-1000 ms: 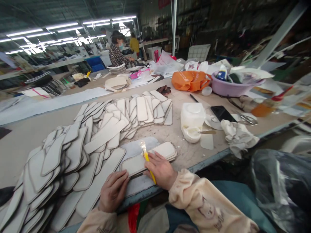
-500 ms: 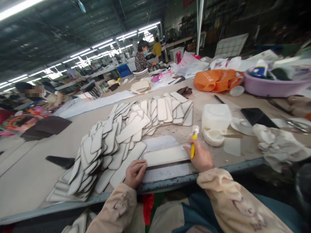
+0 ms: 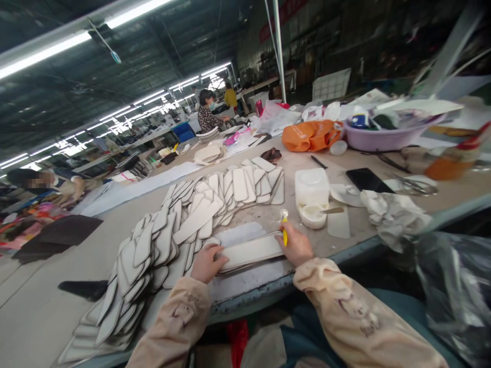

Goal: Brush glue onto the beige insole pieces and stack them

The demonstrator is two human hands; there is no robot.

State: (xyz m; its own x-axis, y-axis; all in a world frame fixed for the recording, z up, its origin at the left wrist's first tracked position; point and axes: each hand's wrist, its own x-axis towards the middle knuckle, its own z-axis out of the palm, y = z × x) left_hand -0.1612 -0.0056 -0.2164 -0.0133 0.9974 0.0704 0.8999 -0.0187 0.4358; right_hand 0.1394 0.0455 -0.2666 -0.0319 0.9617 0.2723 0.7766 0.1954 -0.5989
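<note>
A long off-white padded strip (image 3: 253, 252) with rounded ends lies near the table's front edge, apparently on top of at least one similar piece. My left hand (image 3: 207, 262) grips its left end, thumb on the upper face. My right hand (image 3: 299, 245) is closed round a small yellow-handled brush (image 3: 284, 234), its whitish tip pointing up and away; the fingers also touch the strip's right end. Many similar off-white pieces (image 3: 199, 221) lie overlapped in a curved heap to the left and behind. Under the strip shows a pale sheet (image 3: 245, 287).
Right of my hands stand a white plastic container (image 3: 312, 189) and a small pot (image 3: 312, 216) with a flat stick across it. Farther right are a black phone (image 3: 368, 181), crumpled cloth (image 3: 395, 214) and scissors (image 3: 418, 186). Behind lie an orange bag (image 3: 310, 136) and purple basin (image 3: 383, 139). Co-workers sit beyond.
The view has swung right, so the table's things sit farther left. My left hand's fingers have shifted onto the strip's end, which looks slightly raised. The brush stays in my right hand.
</note>
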